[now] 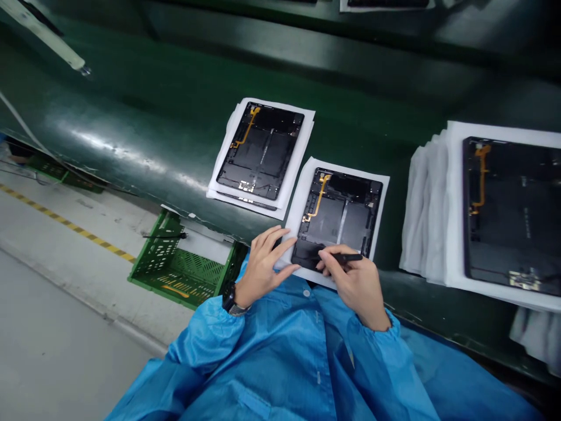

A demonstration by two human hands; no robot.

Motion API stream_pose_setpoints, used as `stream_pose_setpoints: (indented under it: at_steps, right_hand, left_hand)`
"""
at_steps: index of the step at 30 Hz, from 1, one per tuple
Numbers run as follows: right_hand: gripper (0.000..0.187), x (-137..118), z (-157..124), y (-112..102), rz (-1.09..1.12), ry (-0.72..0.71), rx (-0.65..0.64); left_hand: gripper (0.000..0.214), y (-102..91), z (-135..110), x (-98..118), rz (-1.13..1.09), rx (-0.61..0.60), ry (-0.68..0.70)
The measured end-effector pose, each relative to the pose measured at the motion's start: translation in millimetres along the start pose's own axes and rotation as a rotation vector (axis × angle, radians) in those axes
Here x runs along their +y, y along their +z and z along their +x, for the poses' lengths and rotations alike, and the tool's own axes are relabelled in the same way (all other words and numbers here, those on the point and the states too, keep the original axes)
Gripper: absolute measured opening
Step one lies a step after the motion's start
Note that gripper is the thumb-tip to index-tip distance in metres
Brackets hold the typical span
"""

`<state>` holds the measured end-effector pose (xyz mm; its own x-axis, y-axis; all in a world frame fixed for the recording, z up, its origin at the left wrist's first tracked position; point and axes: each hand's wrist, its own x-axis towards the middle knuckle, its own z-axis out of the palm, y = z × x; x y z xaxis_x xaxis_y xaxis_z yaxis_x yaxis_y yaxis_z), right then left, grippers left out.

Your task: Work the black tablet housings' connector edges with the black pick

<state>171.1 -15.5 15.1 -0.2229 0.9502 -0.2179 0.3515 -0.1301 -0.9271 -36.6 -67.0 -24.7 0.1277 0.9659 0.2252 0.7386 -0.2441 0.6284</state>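
Under my hands lies a black tablet housing (337,216), back-side up, with an orange flex cable running down its left part. It rests on a white sheet (294,228). My left hand (263,263) lies with its fingers spread against the housing's lower left corner and the sheet. My right hand (355,283) pinches a slim black pen-like tool (346,257), whose tip sits at the housing's lower left area. The tip's exact contact is hidden by my fingers.
Another housing (260,152) lies on white sheets up the dark green conveyor belt (131,88). A third housing (511,210) sits on a white sheet stack (423,210) at right. A green plastic crate (175,275) stands on the floor at left.
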Motion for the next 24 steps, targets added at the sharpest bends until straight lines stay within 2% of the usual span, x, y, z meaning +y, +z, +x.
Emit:
stream_pose_setpoints:
  at_steps: [7, 14, 24]
  right_hand:
    - [0.028, 3.1, -4.0, -6.4, -0.092, -0.038, -0.003]
    - [0.028, 7.6, -9.2, -19.6, -0.056, 0.018, 0.002]
    - [0.025, 10.5, -16.1, -24.4, -0.048, -0.005, 0.035]
  left_hand:
    - [0.042, 0.9, 0.4, 0.1, 0.013, 0.019, 0.036]
    - [0.043, 0.2, 0.7, 1.1, 0.017, 0.021, 0.039]
    - [0.042, 1.4, 0.7, -0.6, 0.026, 0.021, 0.045]
